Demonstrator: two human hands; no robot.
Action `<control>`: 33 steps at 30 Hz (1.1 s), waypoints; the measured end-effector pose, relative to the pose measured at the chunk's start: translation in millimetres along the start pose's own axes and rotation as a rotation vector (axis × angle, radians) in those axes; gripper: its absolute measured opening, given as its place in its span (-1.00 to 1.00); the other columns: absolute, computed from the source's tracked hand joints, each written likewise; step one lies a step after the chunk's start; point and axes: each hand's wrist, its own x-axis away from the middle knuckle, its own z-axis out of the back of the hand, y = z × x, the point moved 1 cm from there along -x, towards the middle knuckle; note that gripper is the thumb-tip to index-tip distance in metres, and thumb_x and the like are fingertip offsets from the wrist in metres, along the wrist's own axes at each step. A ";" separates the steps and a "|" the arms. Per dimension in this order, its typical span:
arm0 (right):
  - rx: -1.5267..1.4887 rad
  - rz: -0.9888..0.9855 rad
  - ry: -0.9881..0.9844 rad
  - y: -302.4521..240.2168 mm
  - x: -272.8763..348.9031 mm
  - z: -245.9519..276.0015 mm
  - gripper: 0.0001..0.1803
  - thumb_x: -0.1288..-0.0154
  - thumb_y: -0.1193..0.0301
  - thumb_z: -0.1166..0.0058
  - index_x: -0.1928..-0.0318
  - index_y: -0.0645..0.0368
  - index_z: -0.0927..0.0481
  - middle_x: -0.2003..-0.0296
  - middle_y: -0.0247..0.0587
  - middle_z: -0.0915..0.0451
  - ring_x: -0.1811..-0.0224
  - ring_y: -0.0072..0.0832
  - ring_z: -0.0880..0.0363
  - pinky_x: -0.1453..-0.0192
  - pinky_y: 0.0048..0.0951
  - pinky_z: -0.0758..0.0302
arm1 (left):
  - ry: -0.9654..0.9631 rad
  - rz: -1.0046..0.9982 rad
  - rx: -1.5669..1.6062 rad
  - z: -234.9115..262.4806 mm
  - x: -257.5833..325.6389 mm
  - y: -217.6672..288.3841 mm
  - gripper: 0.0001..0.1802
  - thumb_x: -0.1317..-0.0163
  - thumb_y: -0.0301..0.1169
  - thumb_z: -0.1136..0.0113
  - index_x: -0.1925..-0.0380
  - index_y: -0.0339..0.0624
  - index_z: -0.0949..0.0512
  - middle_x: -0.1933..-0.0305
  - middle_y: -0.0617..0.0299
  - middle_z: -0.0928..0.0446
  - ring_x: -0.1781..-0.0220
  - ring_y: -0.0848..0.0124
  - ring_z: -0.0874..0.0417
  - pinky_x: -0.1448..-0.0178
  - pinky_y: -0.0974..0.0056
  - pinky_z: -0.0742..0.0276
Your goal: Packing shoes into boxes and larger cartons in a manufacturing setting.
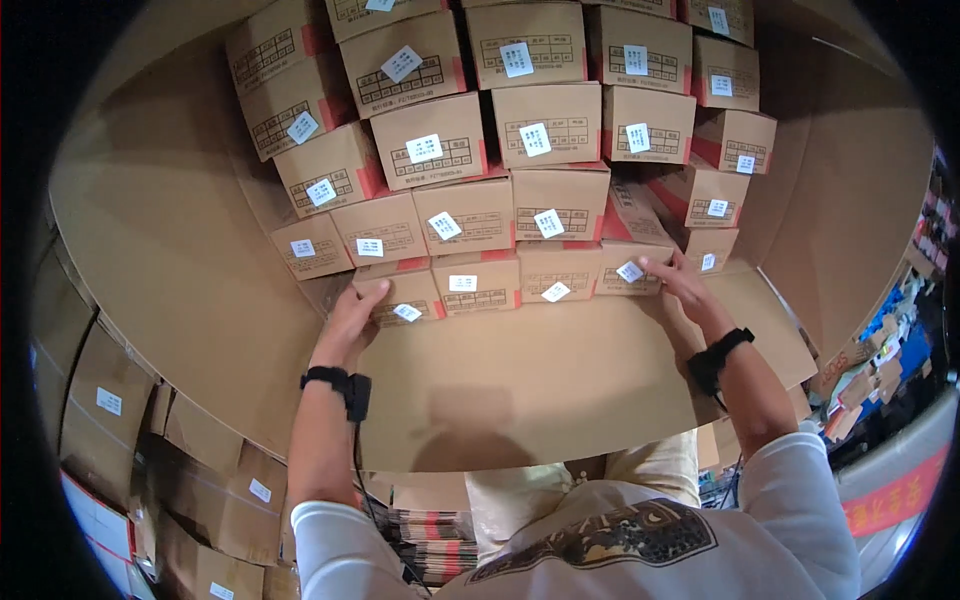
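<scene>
A row of several small brown cardboard boxes with red stripes and white labels lies between my hands, at the front of a stack in a large open carton. My left hand (352,316) grips the row's left end box (395,293); its thumb is on the front edge and its fingers go round the side. At the other end, my right hand (688,292) grips the right end box (632,255), with the thumb near its label and the fingers at its right side. Two middle boxes, the left one (482,297) and the right one (580,285), sit between, untouched by my fingers.
Similar labelled boxes (553,110) are piled in rows beyond. The big carton's tall walls (165,180) stand left and right, and its flap (520,390) spreads before me. Larger cartons (105,400) stand at the left; flat folded cardboard (430,540) lies stacked below.
</scene>
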 end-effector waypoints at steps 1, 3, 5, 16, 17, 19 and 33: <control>-0.002 0.043 -0.033 -14.2 17.8 -10.9 0.01 -0.12 0.00 -0.39 -0.44 0.22 -0.18 -0.21 -0.12 -0.48 -0.26 -0.35 -0.43 -0.34 -0.31 -0.35 | -0.060 -0.071 0.001 17.1 4.8 -6.4 -0.26 -0.29 -0.19 -0.31 -0.36 -0.28 -0.25 -0.28 0.16 -0.45 -0.25 0.27 -0.47 -0.31 0.19 -0.38; 0.000 0.082 -0.049 -20.8 27.9 -8.6 0.03 -0.12 -0.03 -0.38 -0.45 0.22 -0.17 -0.20 -0.09 -0.48 -0.26 -0.34 -0.43 -0.34 -0.30 -0.35 | -0.074 -0.129 -0.155 29.8 18.9 -4.3 -0.31 -0.37 -0.20 -0.22 -0.36 -0.31 -0.23 -0.27 0.12 -0.46 -0.25 0.29 -0.47 -0.28 0.19 -0.41; 0.012 -0.003 -0.086 -7.0 26.4 6.0 0.06 -0.10 -0.09 -0.37 -0.45 0.20 -0.16 -0.25 -0.01 -0.43 -0.31 -0.32 -0.38 -0.38 -0.30 -0.31 | -0.053 -0.149 -0.224 22.3 11.6 -10.1 -0.29 -0.35 -0.13 -0.22 -0.35 -0.31 -0.25 -0.27 0.09 -0.47 -0.27 0.27 -0.48 -0.30 0.19 -0.40; 0.408 0.258 0.079 -5.0 -41.7 20.9 0.04 -0.11 0.05 -0.37 -0.42 0.32 -0.11 -0.27 0.18 -0.38 -0.34 -0.08 -0.35 -0.38 -0.23 -0.34 | 0.249 -0.461 -0.393 47.6 -56.6 -36.0 -0.13 -0.23 -0.06 -0.33 -0.35 -0.37 -0.22 -0.25 -0.14 -0.46 -0.25 0.18 -0.51 -0.27 0.19 -0.46; 0.585 0.451 0.283 -9.2 -24.4 12.5 -0.04 -0.13 0.15 -0.34 -0.41 0.29 -0.14 -0.28 0.15 -0.37 -0.33 -0.06 -0.35 -0.38 -0.19 -0.35 | 0.264 -0.447 -0.413 43.0 -53.6 -39.7 -0.13 -0.22 -0.19 -0.37 -0.37 -0.39 -0.16 -0.23 -0.11 -0.46 -0.21 0.22 -0.53 -0.24 0.21 -0.50; 0.741 0.664 0.479 -45.3 17.1 -15.1 -0.12 -0.15 0.25 -0.30 -0.40 0.27 -0.17 -0.29 0.12 -0.36 -0.33 -0.05 -0.34 -0.38 -0.16 -0.35 | 0.254 -0.417 -0.357 32.6 -50.5 -43.3 -0.12 -0.22 -0.16 -0.36 -0.37 -0.39 -0.15 -0.23 -0.13 -0.45 -0.20 0.17 -0.53 -0.26 0.18 -0.48; 0.641 0.634 -0.033 -57.6 34.9 -225.3 -0.33 -0.21 0.44 -0.12 -0.30 0.42 -0.23 -0.25 0.17 -0.28 -0.26 0.05 -0.37 -0.30 -0.14 -0.42 | 0.527 -0.385 -0.729 42.0 -56.3 -41.3 0.40 0.09 0.20 -0.45 -0.41 -0.53 0.18 -0.51 -0.38 0.11 -0.54 -0.09 -0.07 -0.54 0.04 -0.10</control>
